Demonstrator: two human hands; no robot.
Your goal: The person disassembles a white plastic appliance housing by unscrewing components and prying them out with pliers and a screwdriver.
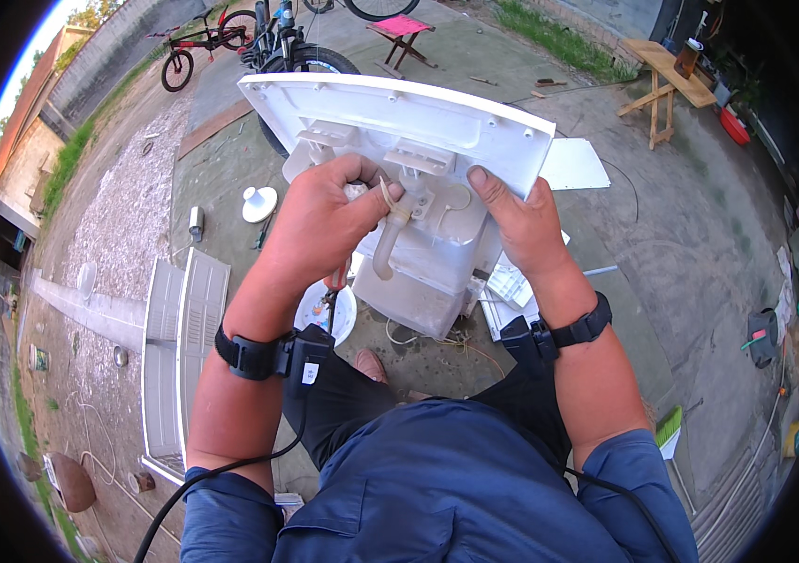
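Note:
A large curved white plastic panel (399,105) is tilted up in front of me, with its inner side showing. My right hand (512,218) grips its right edge, thumb on the inner face. My left hand (343,211) pinches a pale plastic tie at the joint of a short translucent hose (391,246) that hangs from the panel's fittings. A screwdriver with a red handle (336,278) points down from under my left hand; how it is held is hidden. Below the hose is a cloudy translucent plastic tank (410,288).
A white basin (325,313) stands on the ground near my foot. White louvred panels (202,352) stand at the left. White plastic parts (510,285) lie at the right. Beyond are bicycles (301,60), a folding stool with a pink seat (401,27) and a wooden bench (670,70).

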